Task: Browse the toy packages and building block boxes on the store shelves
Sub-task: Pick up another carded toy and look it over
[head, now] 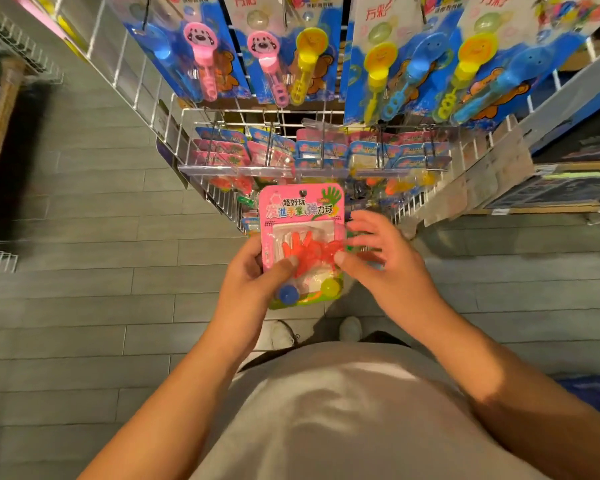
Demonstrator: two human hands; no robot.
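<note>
Basically, the pink toy package [302,216] is gripped by the left hand [257,282], its lower corner covered; the right hand [381,261] is blurred, fingers spread loosely beside it.

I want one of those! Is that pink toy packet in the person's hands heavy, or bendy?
Probably light: the left hand grips the pink toy packet alone by one edge. It looks like thin card with a clear bubble, so it may flex a little. The right hand only touches its other side.

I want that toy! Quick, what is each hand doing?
Left hand: holding the pink toy package, thumb on its front.
Right hand: open, fingers spread, thumb tip touching the package's right side.
</note>
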